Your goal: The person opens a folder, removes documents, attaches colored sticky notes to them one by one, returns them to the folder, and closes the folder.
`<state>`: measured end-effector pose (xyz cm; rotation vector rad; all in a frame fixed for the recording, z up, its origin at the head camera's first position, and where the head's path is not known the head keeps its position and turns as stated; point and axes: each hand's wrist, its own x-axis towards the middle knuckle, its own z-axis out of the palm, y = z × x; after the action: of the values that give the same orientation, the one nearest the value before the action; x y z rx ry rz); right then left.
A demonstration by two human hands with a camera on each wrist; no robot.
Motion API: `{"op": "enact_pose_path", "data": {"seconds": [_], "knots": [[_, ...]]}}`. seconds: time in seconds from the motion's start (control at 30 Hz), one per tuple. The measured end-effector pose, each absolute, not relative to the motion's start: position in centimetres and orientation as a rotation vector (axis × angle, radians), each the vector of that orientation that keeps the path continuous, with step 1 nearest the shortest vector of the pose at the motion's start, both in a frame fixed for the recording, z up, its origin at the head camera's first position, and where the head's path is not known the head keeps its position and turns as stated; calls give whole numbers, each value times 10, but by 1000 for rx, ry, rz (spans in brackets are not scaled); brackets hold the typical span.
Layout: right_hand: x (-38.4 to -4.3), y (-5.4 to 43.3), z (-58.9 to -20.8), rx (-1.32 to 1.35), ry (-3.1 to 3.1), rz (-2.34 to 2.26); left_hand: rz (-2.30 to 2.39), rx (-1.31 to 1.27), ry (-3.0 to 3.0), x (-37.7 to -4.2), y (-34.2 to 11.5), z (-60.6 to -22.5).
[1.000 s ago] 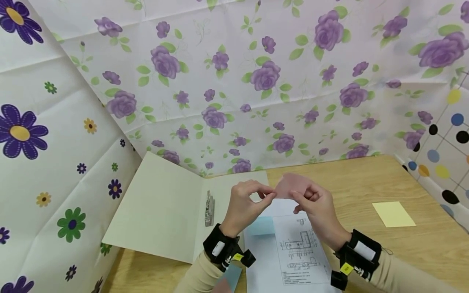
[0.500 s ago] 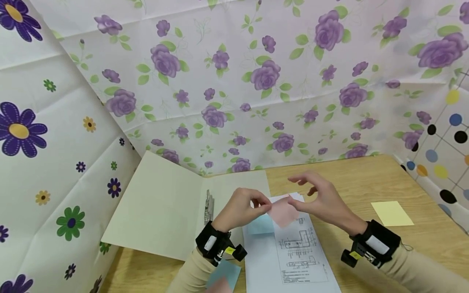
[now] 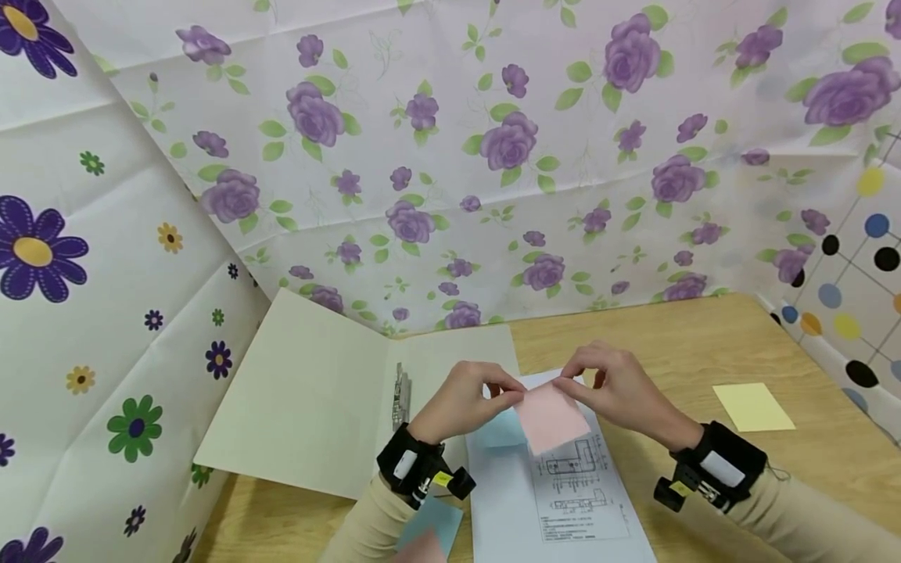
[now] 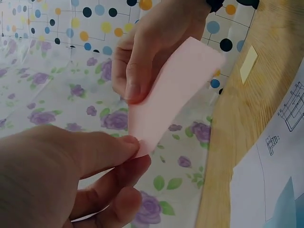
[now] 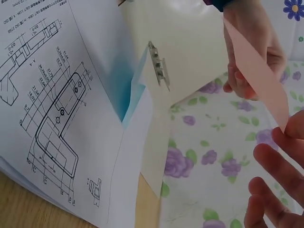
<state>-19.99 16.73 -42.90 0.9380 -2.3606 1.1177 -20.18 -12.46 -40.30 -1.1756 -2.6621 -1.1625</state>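
Gripped at its upper left corner between thumb and forefinger of the left hand (image 3: 468, 400), and at its upper right corner in a pinch of the right hand (image 3: 619, 389): a pink note (image 3: 552, 421), hanging over the upper part of the printed sheet (image 3: 507, 508) and, in the head view, covering some of its line drawing. Left forefinger half hidden behind the paper in the left wrist view, remaining fingers loosely bent. Right fingers cut off by the frame in the right wrist view; right thumb hard to make out there, but plain against the note in the left wrist view.

At the sheet's upper left edge, a blue note (image 3: 501, 432), partly behind the left hand. Left of the sheet, an unfolded cream folder (image 3: 310, 407) with a metal clip (image 3: 401, 395); impossible to tell how far under the sheet. Just beside the sheet's lower left, a second blue note (image 3: 438, 522) and a second pink note (image 3: 422, 550), overlapping, cut off by frame and sleeve. Well to the sheet's right, a yellow note (image 3: 755, 407) flat on the wooden table (image 3: 669, 336). Small print on the sheet too fine to read from above.
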Motion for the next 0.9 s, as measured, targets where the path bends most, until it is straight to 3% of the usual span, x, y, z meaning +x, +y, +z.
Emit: {"op": "enact_pose_path", "data": {"seconds": [0.5, 0.9], "knots": [[-216, 178, -458, 607, -2827, 1291, -1111, -940, -2895, -225, -90, -437], [-204, 177, -489, 581, -3076, 1283, -571, -925, -3107, -216, -66, -459]]}}
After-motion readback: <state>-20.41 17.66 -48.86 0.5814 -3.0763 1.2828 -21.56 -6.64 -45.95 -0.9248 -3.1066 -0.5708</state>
